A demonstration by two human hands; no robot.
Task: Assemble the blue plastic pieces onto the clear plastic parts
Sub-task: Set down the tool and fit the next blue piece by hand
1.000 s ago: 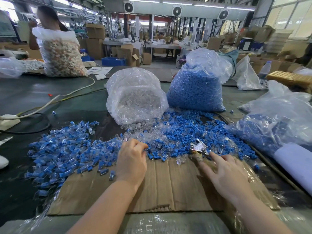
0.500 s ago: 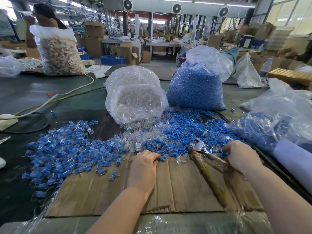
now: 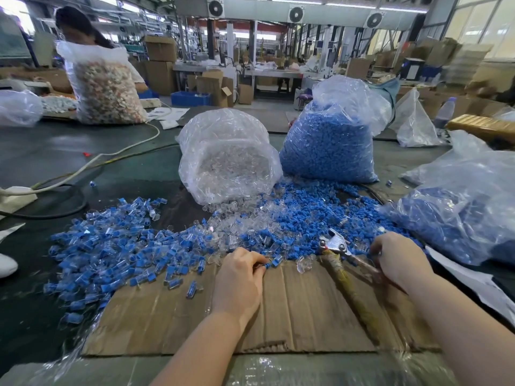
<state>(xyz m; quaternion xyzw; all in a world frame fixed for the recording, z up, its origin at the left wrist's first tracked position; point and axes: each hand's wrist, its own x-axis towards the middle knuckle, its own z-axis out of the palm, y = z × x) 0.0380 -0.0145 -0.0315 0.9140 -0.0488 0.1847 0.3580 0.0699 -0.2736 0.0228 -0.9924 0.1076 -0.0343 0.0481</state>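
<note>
Left hand: fingers pinch a blue piece at the cardboard's edge, ready for fitting;
Right hand: fingers curled into the loose pile; contents hidden;
Clear parts: mid-bench, within reach

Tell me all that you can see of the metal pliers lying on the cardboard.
The pliers lie flat on the cardboard sheet, head pointing away into the loose blue pieces. The head is bare silvery metal. One handle, wrapped in worn yellowish tape, runs toward the viewer; the other angles right, passing under the right hand. Whether that hand grips it is unclear.
</note>
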